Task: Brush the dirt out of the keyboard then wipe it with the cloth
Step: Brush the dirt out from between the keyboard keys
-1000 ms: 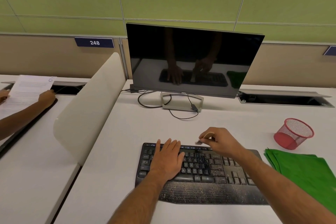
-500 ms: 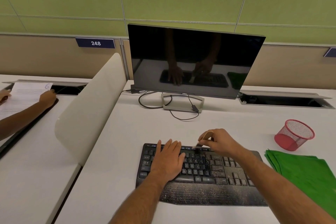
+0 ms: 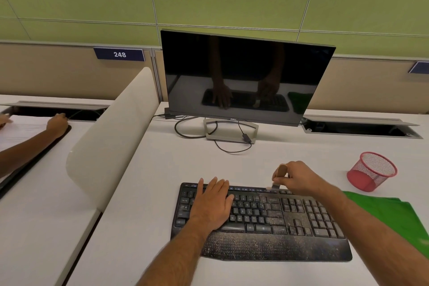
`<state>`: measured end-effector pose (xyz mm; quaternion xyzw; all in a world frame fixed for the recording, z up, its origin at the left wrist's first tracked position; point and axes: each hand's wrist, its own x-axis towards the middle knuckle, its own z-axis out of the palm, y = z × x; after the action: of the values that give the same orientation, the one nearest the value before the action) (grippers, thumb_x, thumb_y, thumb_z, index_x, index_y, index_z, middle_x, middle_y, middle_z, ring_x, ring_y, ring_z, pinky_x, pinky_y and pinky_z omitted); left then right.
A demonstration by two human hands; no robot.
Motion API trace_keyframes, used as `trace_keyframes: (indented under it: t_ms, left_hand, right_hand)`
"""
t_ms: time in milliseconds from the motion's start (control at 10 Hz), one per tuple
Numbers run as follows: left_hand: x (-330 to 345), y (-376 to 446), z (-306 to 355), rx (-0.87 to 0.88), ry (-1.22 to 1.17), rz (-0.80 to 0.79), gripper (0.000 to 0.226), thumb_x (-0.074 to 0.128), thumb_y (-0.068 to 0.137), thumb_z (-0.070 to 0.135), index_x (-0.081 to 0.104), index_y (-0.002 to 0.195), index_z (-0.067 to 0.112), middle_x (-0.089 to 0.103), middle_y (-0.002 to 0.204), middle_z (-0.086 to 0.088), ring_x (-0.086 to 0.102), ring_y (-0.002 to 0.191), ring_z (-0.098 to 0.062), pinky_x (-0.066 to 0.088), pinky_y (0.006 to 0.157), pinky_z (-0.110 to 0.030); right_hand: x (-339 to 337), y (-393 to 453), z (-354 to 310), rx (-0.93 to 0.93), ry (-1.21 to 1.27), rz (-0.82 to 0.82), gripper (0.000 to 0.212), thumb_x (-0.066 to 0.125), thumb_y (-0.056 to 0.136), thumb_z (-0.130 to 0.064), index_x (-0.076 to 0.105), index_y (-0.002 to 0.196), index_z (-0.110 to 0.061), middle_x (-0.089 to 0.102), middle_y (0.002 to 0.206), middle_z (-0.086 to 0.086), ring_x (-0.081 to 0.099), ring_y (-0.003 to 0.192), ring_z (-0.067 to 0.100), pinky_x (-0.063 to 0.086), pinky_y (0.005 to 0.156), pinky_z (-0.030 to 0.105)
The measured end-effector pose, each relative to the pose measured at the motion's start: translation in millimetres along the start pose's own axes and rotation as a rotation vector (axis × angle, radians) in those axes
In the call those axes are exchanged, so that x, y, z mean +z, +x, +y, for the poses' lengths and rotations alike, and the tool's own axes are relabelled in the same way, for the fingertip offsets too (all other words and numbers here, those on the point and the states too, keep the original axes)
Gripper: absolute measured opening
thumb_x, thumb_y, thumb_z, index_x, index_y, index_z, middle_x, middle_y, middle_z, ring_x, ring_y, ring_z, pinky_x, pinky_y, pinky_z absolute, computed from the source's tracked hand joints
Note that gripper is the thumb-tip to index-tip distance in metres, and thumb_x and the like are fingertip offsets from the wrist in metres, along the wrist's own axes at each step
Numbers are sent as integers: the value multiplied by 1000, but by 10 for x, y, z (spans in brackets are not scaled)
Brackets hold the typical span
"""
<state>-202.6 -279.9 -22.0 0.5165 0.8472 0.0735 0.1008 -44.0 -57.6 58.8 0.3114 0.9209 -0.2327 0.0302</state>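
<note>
Brush (image 3: 278,175) at keyboard (image 3: 274,223) far edge

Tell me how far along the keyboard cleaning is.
Early brushing. The right hand grips the small brush at the top key row; the left hand presses the keyboard flat. The wrist rest stays speckled, and the green cloth lies unused.

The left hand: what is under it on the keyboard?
The left hand rests flat on the left key block of the keyboard. Keys show around it; those beneath the palm are covered. Dirt specks show on the palm rest.
</note>
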Motion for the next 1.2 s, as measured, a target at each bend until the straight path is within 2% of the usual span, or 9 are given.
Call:
trace_keyframes:
  t_ms: [200, 400, 500, 600, 700, 900, 1100, 1200]
  left_hand:
    - [0, -1, 3, -1, -2, -1, 58, 16, 106, 46, 17, 158, 19, 18, 165, 3, 5, 153, -16, -9, 122, -50]
    - [2, 0, 3, 1, -6, 3, 58, 16, 106, 46, 17, 158, 20, 18, 165, 3, 5, 153, -15, -9, 122, -49]
    - [9, 2, -4, -1, -3, 2, 58, 16, 106, 46, 17, 158, 20, 19, 165, 3, 5, 153, -15, -8, 122, -50]
    - [16, 5, -7, -2, -3, 3, 58, 16, 106, 47, 17, 158, 20, 19, 165, 3, 5, 153, -15, -8, 122, -50]
    - [15, 6, -6, -1, -4, 3, 58, 16, 106, 47, 17, 158, 20, 18, 165, 4, 5, 153, -15, -8, 122, -50]
    - [8, 3, -2, 0, -6, 3, 58, 16, 106, 47, 17, 158, 20, 18, 165, 3, 5, 153, -15, -8, 122, -50]
    - [13, 10, -7, -2, -3, 4, 58, 17, 106, 47, 17, 158, 20, 19, 165, 3, 5, 153, -15, -8, 122, -50]
    - [14, 12, -6, -3, 0, 2, 58, 16, 106, 47, 17, 158, 20, 18, 165, 3, 5, 153, -15, -8, 122, -50]
  right_hand:
    - [-37, -60, 26, -34, 62, 96, 10, 67, 90, -27, 75, 84, -26, 70, 94, -17, 60, 86, 2, 42, 73, 23]
    - [0, -129, -9, -56, 38, 39, 9, 68, 88, -25, 74, 81, -27, 71, 89, -15, 62, 86, 4, 49, 79, 27]
    - [-40, -165, -29, -74, 74, 94, 12, 69, 88, -24, 74, 78, -28, 69, 86, -19, 62, 85, 3, 51, 78, 28]
    - [-18, -193, -52, -100, 75, 103, 10, 69, 89, -25, 76, 82, -26, 67, 86, -22, 62, 86, 3, 51, 81, 28]
    - [15, -206, -49, -96, 75, 46, 6, 71, 87, -22, 76, 85, -22, 70, 85, -16, 63, 85, 4, 53, 83, 32]
    - [40, -201, -76, -128, 121, 103, 7, 70, 88, -22, 77, 87, -22, 69, 88, -18, 63, 87, 2, 53, 83, 30]
    - [52, -204, -104, -126, 137, 59, 5, 72, 85, -20, 76, 82, -22, 71, 83, -16, 64, 82, 3, 54, 80, 32]
    - [67, -196, -121, -155, 154, 99, 5, 72, 87, -23, 77, 87, -23, 71, 87, -18, 64, 85, 4, 54, 81, 31]
